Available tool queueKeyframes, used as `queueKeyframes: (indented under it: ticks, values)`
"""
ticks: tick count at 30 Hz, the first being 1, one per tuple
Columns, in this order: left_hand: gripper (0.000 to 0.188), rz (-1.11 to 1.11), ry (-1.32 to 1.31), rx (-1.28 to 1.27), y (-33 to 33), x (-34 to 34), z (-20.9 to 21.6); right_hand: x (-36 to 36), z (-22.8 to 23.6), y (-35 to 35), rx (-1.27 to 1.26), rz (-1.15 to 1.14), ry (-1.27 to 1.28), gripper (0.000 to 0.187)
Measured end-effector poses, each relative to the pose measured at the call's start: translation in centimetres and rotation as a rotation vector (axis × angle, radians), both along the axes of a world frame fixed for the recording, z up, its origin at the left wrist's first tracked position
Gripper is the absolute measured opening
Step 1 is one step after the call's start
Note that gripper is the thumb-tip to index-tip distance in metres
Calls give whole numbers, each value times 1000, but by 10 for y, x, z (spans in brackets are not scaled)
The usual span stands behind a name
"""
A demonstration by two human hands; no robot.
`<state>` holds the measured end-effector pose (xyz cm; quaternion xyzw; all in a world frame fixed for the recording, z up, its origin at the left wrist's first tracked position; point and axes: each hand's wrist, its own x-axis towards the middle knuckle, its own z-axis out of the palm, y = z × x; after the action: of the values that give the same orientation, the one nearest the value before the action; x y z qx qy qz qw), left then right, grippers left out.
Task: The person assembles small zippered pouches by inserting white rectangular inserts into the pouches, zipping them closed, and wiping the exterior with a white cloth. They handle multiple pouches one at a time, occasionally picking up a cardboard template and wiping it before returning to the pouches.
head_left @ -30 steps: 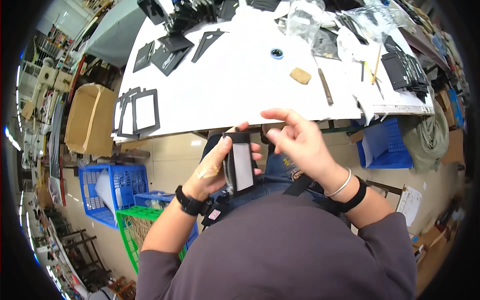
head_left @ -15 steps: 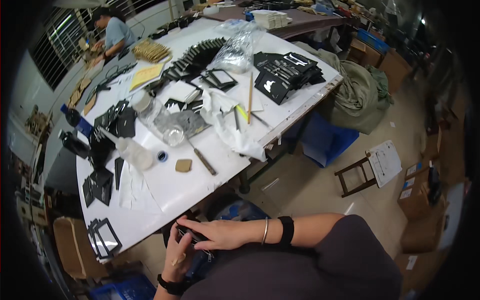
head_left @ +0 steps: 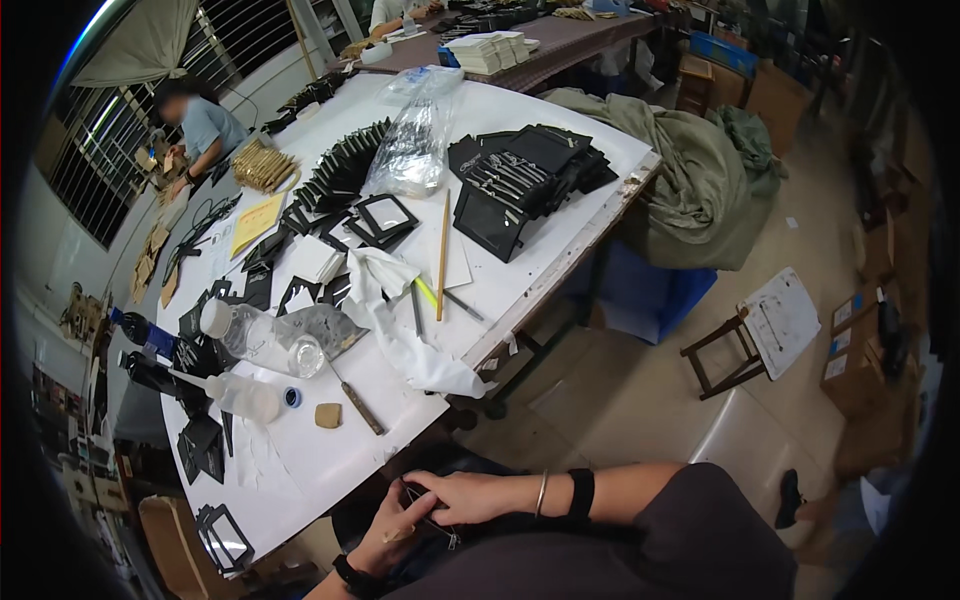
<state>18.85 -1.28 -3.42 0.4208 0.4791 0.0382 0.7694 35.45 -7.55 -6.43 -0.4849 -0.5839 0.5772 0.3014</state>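
Note:
Close to my body, just below the table's near edge, both hands meet around a small dark piece that is mostly hidden by my fingers. A metal zip pull (head_left: 453, 541) dangles from it. My left hand (head_left: 388, 528) is closed on the piece, thumb pointing up along it. Coming across from the right, my right hand (head_left: 470, 498) is closed over its upper side, fingertips touching those of the left. On the table beyond lies a pile of black zippered pieces (head_left: 535, 180).
The white table (head_left: 330, 465) holds a squeeze bottle (head_left: 245, 398), a clear jar (head_left: 250, 335), an awl-like tool (head_left: 362, 408), a white cloth (head_left: 425, 358) and a plastic bag (head_left: 410, 150). A stool (head_left: 770, 325) stands right. A person (head_left: 205, 130) sits far left.
My view has shifted, so the table's things appear further left. My hands stay together on the dark piece, and its zip pull now hangs in plainer sight.

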Motion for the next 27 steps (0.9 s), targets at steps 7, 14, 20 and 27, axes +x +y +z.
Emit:
queueKeyframes:
  ticks: [7, 14, 20, 27]
  values:
    - [59, -65, 118, -76, 7, 30, -6, 23, -21, -9, 77, -143, -289, 49]
    - [35, -130, 14, -170, 13, 36, -6, 217, 51, -38, 339, -400, -372, 29]
    - [38, -96, 62, -178, 25, 32, -11, 495, 26, -56, 453, -1719, -292, 19]
    - [27, 98, 71, -389, 29, 11, -30, 525, -60, 0, -527, -1267, -1260, 24]
